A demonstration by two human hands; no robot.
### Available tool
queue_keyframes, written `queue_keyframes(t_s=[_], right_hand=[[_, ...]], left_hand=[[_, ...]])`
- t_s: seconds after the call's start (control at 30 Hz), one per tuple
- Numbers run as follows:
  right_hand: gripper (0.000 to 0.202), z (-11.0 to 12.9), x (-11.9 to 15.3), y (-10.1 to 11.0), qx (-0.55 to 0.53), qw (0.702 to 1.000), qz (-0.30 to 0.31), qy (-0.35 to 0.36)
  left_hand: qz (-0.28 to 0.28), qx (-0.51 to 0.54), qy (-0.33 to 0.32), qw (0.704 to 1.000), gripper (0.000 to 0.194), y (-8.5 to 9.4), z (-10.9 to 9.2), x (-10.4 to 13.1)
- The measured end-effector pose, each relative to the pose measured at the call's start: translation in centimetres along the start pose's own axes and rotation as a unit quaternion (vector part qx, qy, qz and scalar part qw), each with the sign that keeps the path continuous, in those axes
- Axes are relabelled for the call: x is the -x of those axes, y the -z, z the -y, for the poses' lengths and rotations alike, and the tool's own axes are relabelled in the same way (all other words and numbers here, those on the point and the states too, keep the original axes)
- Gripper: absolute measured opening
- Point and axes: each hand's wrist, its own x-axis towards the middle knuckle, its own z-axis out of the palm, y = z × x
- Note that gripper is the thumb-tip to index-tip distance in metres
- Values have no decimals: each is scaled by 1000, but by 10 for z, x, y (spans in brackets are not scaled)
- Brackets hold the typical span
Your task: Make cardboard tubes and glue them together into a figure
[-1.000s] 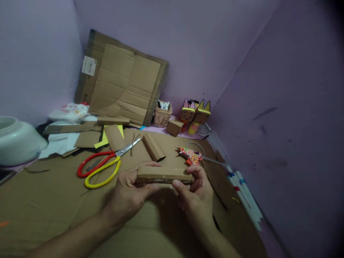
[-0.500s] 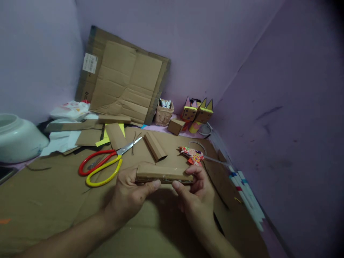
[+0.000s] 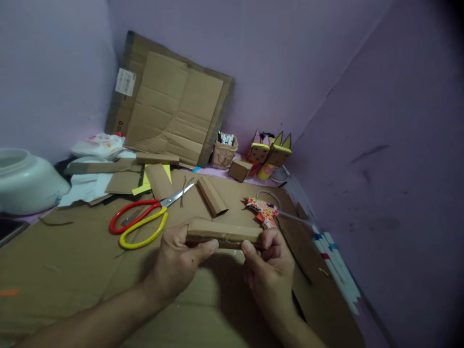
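Observation:
Both hands hold a long, flat cardboard block (image 3: 224, 233) level above the cardboard sheet (image 3: 72, 270) that covers the floor. My left hand (image 3: 177, 263) grips its left end with the thumb along the front edge. My right hand (image 3: 270, 266) pinches the right end, thumb on the front edge. A glue seam shows along the block's front side.
Red and yellow scissors (image 3: 143, 222) lie to the left of the hands. Behind them lie a folded cardboard tube (image 3: 213, 195) and a patterned glue gun (image 3: 263, 210). Further back stand a big cardboard panel (image 3: 170, 108), a small basket (image 3: 224, 152), a small box (image 3: 239, 170), two cardboard figures (image 3: 270, 153) and a white bowl (image 3: 25, 181).
The view has drifted a little. The block has tipped slightly flatter in my hands, and my right fingers have curled tighter around its right end.

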Motion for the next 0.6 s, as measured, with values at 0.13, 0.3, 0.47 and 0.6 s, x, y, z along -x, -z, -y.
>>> queue_keyframes(t_s=[0.13,0.3,0.47,0.6], right_hand=[[29,2,-2,7,16,997,70,-30],[45,4,-5,5,61,995,65,-48],[44,6,-15,8,12,999,17,-42],[49,7,-27,15,-61,992,49,-94]], left_hand=[[-14,44,21,999,10,0,4,-1],[-13,73,48,996,10,-3,5,-3],[-8,5,-39,999,13,-2,5,-2],[-62,-21,-184,981,19,8,8,1]])
